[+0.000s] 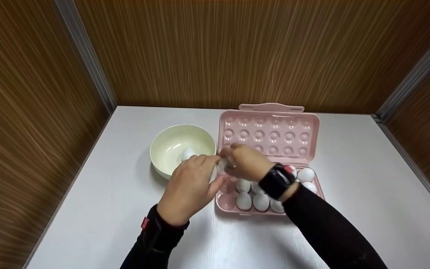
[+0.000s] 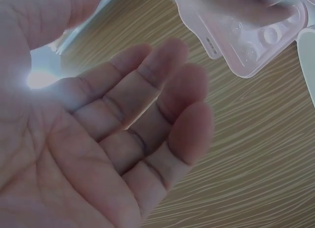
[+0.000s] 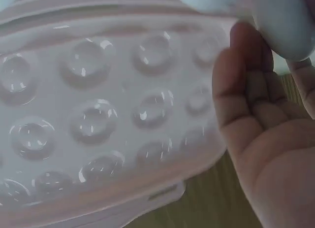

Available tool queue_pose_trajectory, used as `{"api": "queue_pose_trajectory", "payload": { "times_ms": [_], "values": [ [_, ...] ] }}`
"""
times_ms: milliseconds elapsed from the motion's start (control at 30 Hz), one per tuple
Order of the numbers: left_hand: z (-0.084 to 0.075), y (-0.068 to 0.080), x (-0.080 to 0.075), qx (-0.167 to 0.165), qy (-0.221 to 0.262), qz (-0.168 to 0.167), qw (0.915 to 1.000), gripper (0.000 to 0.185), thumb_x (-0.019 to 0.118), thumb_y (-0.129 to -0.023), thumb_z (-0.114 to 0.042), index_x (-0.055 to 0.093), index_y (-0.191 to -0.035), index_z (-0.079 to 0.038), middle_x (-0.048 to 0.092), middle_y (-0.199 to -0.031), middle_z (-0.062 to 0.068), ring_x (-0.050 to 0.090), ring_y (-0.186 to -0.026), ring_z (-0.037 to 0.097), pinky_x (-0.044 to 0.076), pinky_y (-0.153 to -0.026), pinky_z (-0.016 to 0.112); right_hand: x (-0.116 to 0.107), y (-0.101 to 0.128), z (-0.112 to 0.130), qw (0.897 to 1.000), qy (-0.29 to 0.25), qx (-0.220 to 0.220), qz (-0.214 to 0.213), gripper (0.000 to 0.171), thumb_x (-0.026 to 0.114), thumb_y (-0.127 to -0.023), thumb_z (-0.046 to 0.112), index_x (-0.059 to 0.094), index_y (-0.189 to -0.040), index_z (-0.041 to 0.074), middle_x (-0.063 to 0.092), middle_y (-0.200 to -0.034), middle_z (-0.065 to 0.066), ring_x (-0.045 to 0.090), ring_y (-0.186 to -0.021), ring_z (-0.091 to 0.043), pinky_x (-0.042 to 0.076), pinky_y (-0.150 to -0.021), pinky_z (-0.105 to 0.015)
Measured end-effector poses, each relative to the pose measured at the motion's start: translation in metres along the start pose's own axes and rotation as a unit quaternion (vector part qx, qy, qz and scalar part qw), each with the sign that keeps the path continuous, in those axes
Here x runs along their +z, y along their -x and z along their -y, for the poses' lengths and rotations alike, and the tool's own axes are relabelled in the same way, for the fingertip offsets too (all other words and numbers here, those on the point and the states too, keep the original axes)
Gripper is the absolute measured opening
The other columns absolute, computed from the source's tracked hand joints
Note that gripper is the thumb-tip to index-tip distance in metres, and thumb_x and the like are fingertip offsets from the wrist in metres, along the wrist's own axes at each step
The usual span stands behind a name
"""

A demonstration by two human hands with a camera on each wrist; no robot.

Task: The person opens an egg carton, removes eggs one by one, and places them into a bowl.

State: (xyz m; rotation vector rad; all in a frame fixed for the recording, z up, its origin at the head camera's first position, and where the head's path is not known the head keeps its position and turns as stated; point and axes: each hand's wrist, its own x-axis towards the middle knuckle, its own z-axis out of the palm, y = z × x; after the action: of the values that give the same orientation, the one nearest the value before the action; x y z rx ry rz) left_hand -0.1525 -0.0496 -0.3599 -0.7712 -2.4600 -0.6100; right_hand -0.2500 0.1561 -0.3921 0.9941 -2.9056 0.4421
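Observation:
My right hand (image 1: 250,160) pinches a white egg (image 3: 285,28) in its fingertips, over the left end of the pink egg carton (image 1: 227,202). Several white eggs (image 1: 261,202) sit in the carton's cups, and cups at the left end hold none. Close beside the held egg is my left hand (image 1: 192,183), fingers loosely bent; its palm shows bare in the left wrist view. Left of the carton stands a pale green bowl (image 1: 162,151) with a white egg (image 1: 188,153) inside, partly hidden behind the left hand.
The carton's dimpled lid (image 1: 251,129) lies folded back behind the cups, its latch flap (image 1: 271,107) toward the rear wall. Wood-grain panels (image 1: 185,52) enclose the white table (image 1: 353,179) at the back and both sides.

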Motion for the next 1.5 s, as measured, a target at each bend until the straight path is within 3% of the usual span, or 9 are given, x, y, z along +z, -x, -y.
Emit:
{"api": "queue_pose_trajectory", "payload": {
  "times_ms": [100, 167, 233, 400, 500, 567, 800, 900, 1500],
  "values": [
    [0.000, -0.002, 0.000, -0.007, -0.004, -0.014, 0.9999, 0.031, 0.081, -0.094, -0.027, 0.074, -0.117, -0.008, 0.078, -0.106, 0.007, 0.073, -0.096, 0.028, 0.061, -0.084, 0.041, -0.026, 0.016, -0.008, 0.981, -0.179, -0.007, -0.081, 0.035, 0.084, -0.089, 0.011, 0.074, -0.124, 0.010, 0.076, -0.114, -0.005, 0.073, -0.099, -0.021, 0.064, -0.088, -0.035],
    [-0.001, -0.003, 0.001, -0.010, -0.002, -0.018, 0.9998, 0.031, 0.082, -0.094, -0.028, 0.074, -0.117, -0.009, 0.078, -0.106, 0.006, 0.073, -0.097, 0.027, 0.060, -0.085, 0.041, -0.039, 0.030, -0.014, 0.945, -0.300, -0.007, -0.128, 0.036, 0.084, -0.091, 0.010, 0.074, -0.125, 0.011, 0.077, -0.115, -0.004, 0.074, -0.099, -0.020, 0.064, -0.089, -0.034],
    [-0.002, -0.004, 0.002, -0.009, -0.001, -0.017, 0.9998, 0.032, 0.083, -0.093, -0.030, 0.074, -0.117, -0.010, 0.077, -0.106, 0.005, 0.073, -0.098, 0.027, 0.060, -0.085, 0.041, -0.047, 0.045, -0.017, 0.883, -0.443, -0.004, -0.156, 0.034, 0.079, -0.094, 0.004, 0.073, -0.127, 0.012, 0.076, -0.121, -0.006, 0.074, -0.102, -0.022, 0.064, -0.092, -0.035],
    [-0.005, -0.005, 0.004, 0.009, -0.001, -0.018, 0.9998, 0.037, 0.084, -0.092, -0.032, 0.073, -0.118, -0.008, 0.078, -0.107, 0.007, 0.074, -0.099, 0.027, 0.062, -0.086, 0.040, -0.057, 0.073, -0.016, 0.675, -0.710, -0.002, -0.200, 0.029, 0.064, -0.102, -0.002, 0.071, -0.126, 0.013, 0.070, -0.127, -0.011, 0.070, -0.105, -0.023, 0.061, -0.094, -0.030],
    [-0.007, -0.005, 0.006, 0.022, 0.003, -0.024, 0.9995, 0.038, 0.084, -0.092, -0.031, 0.073, -0.119, -0.008, 0.078, -0.106, 0.008, 0.074, -0.099, 0.026, 0.062, -0.086, 0.040, -0.058, 0.082, -0.009, 0.629, -0.751, -0.019, -0.198, 0.024, 0.062, -0.105, 0.003, 0.070, -0.127, 0.010, 0.071, -0.125, -0.011, 0.070, -0.103, -0.021, 0.060, -0.092, -0.027],
    [-0.008, -0.004, 0.007, 0.031, 0.008, -0.031, 0.9990, 0.040, 0.084, -0.091, -0.031, 0.072, -0.122, -0.008, 0.077, -0.108, 0.007, 0.075, -0.101, 0.025, 0.063, -0.087, 0.039, -0.056, 0.086, -0.001, 0.638, -0.747, -0.026, -0.187, 0.025, 0.062, -0.106, 0.004, 0.069, -0.129, 0.010, 0.072, -0.126, -0.010, 0.071, -0.102, -0.020, 0.061, -0.091, -0.026],
    [-0.016, -0.002, 0.007, 0.092, 0.049, -0.116, 0.9878, 0.055, 0.086, -0.090, -0.024, 0.065, -0.137, -0.004, 0.072, -0.131, 0.010, 0.072, -0.123, 0.024, 0.059, -0.107, 0.033, -0.045, 0.092, 0.024, 0.757, -0.631, -0.030, -0.169, 0.033, 0.063, -0.103, -0.002, 0.069, -0.133, 0.010, 0.072, -0.126, -0.006, 0.071, -0.102, -0.017, 0.064, -0.088, -0.030],
    [-0.019, -0.003, 0.007, 0.118, 0.079, -0.155, 0.9776, 0.057, 0.087, -0.088, -0.022, 0.066, -0.137, -0.004, 0.071, -0.133, 0.011, 0.072, -0.124, 0.023, 0.057, -0.109, 0.030, -0.043, 0.092, 0.030, 0.785, -0.594, -0.051, -0.169, 0.036, 0.063, -0.101, -0.007, 0.067, -0.135, 0.004, 0.074, -0.122, -0.006, 0.071, -0.097, -0.015, 0.064, -0.084, -0.029],
    [-0.026, -0.007, 0.005, 0.157, 0.141, -0.170, 0.9625, 0.045, 0.086, -0.089, -0.013, 0.072, -0.130, -0.001, 0.075, -0.127, 0.013, 0.075, -0.119, 0.024, 0.056, -0.107, 0.022, -0.039, 0.090, 0.036, 0.816, -0.549, -0.087, -0.159, 0.035, 0.067, -0.100, -0.005, 0.063, -0.135, -0.007, 0.074, -0.121, -0.005, 0.070, -0.104, -0.012, 0.061, -0.085, -0.023]
  ]
}}
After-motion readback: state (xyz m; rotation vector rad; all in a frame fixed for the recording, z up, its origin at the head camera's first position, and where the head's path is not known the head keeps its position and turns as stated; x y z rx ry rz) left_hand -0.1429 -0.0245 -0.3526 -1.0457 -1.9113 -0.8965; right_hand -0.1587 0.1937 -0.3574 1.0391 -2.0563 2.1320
